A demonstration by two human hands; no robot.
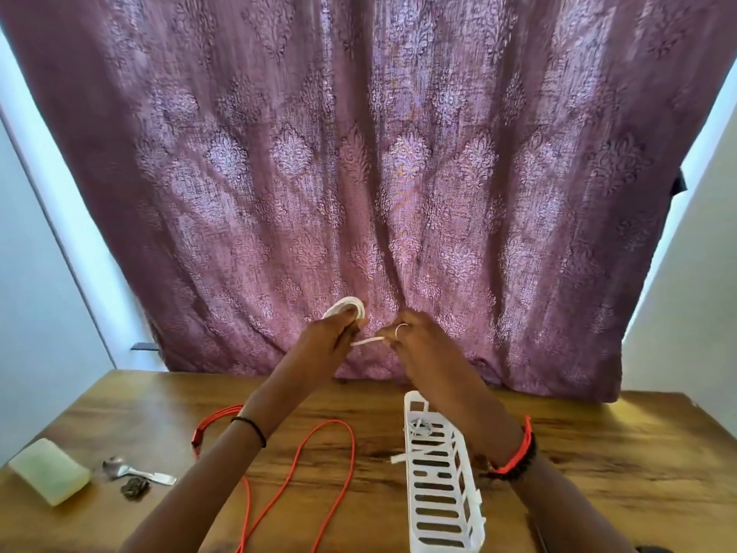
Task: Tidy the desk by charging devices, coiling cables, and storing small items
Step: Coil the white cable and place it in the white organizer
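Observation:
Both hands are raised above the far edge of the wooden desk [598, 453], in front of the curtain. My left hand [335, 333] grips a small coil of white cable [346, 304], whose loops show above the fingers. My right hand [414, 333] pinches the loose white end [367, 342] that runs between the two hands. An orange-red cable [315, 464] lies uncoiled in loops on the desk below my left arm. A white slotted plastic basket [438, 504] stands on the desk under my right forearm, with a small white item inside near its far end.
A pale green block [50, 476], a metal spoon [135, 470] and a small dark clump [135, 488] lie at the desk's left front. A purple patterned curtain [379, 173] hangs behind the desk. White walls flank it.

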